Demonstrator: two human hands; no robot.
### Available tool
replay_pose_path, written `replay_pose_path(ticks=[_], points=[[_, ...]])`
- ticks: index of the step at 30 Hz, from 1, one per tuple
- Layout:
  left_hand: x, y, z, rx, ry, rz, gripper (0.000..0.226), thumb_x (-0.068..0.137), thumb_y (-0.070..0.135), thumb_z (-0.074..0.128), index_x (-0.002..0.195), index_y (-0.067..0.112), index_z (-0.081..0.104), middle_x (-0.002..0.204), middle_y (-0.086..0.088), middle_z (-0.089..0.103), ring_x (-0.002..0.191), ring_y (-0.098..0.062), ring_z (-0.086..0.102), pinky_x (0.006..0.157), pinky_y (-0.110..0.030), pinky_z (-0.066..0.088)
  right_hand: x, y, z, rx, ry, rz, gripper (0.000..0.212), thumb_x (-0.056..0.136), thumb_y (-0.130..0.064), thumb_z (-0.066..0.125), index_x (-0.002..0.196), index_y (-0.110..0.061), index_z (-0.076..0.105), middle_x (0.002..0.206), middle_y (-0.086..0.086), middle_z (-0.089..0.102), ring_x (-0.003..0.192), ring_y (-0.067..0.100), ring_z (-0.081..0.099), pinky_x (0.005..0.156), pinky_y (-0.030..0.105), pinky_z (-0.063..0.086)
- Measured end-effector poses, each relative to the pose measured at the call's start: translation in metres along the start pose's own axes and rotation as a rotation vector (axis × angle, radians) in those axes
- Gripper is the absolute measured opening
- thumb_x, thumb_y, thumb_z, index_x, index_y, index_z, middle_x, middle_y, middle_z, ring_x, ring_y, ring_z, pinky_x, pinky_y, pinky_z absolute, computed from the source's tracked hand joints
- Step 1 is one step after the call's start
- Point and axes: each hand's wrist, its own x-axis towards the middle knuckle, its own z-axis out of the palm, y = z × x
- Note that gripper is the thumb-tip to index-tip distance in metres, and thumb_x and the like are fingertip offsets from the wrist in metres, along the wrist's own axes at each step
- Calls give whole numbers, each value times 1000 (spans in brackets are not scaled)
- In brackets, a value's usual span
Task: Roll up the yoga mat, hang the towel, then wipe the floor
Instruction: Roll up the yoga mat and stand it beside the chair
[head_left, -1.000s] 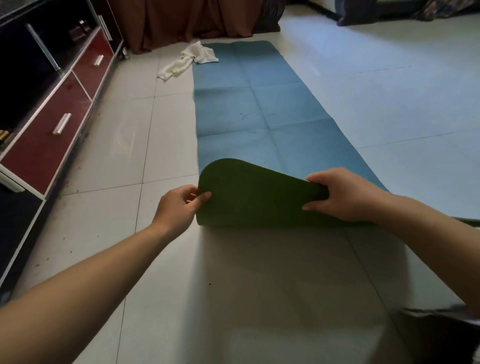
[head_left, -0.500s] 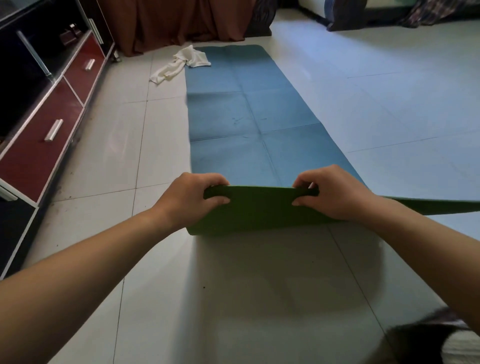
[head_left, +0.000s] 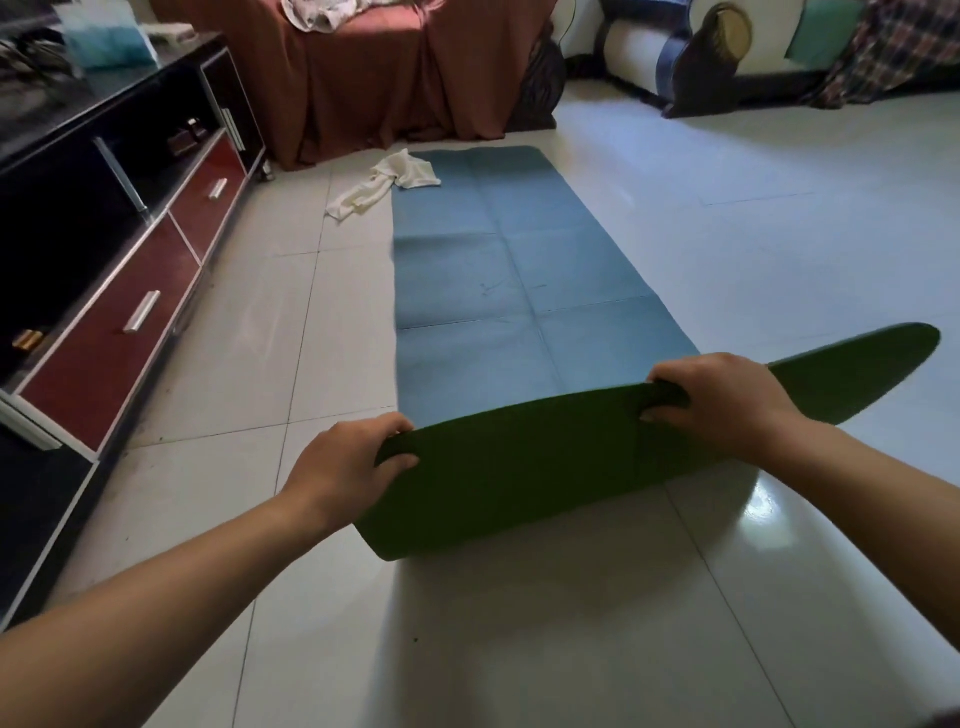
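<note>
A blue yoga mat (head_left: 498, 270) lies flat on the tiled floor, running away from me. Its near end is lifted and folded over, showing the dark green underside (head_left: 519, 467). My left hand (head_left: 343, 467) grips the left part of that raised edge, fingers curled over it. My right hand (head_left: 722, 400) grips the edge further right, and a green corner sticks out past it to the right. A crumpled white towel (head_left: 384, 184) lies on the floor at the mat's far left corner, partly on the mat.
A black and red TV cabinet (head_left: 130, 291) with drawers lines the left wall. A seat draped in brown cloth (head_left: 374, 83) stands beyond the mat's far end. A sofa (head_left: 727, 57) with a plaid cover sits at the back right. Pale floor tiles (head_left: 779, 208) spread to the right.
Both hands have raised the mat's near end higher and pulled it toward me. My left hand went from touching the edge to gripping it. The camera has tilted up, showing more room.
</note>
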Motion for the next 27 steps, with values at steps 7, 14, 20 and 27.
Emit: replay_pose_path(ticks=[7, 14, 20, 27], points=[[56, 0, 25, 60, 52, -94, 26, 89, 31, 59, 115, 27, 57, 108, 2, 65, 96, -23, 60, 78, -33, 48, 24, 19, 62, -109, 108, 15, 61, 72, -34, 76, 125, -12, 55, 132, 15, 52, 122, 37, 48, 100, 54, 36], [89, -2, 75, -11, 158, -130, 38, 89, 19, 59, 127, 20, 53, 128, -3, 53, 118, -25, 48, 101, -39, 40, 14, 12, 143, -39, -81, 65, 82, 85, -69, 1, 143, -21, 33, 153, -1, 27, 142, 24, 19, 111, 52, 12], [55, 23, 131, 174, -113, -58, 53, 96, 44, 38, 146, 32, 22, 157, 7, 11, 145, -12, 3, 115, -47, -1, 21, 23, 170, 77, -230, -37, 100, 67, -80, -18, 147, -31, 15, 157, -10, 10, 145, 14, 4, 115, 42, -1], [32, 26, 165, 186, -332, -101, 68, 90, 60, 37, 148, 38, 8, 158, 11, 3, 145, -11, 0, 117, -44, 4, 9, 35, 178, 57, -420, -196, 113, 54, -89, -17, 147, -34, 16, 157, -6, 13, 144, 15, 8, 116, 42, 5]])
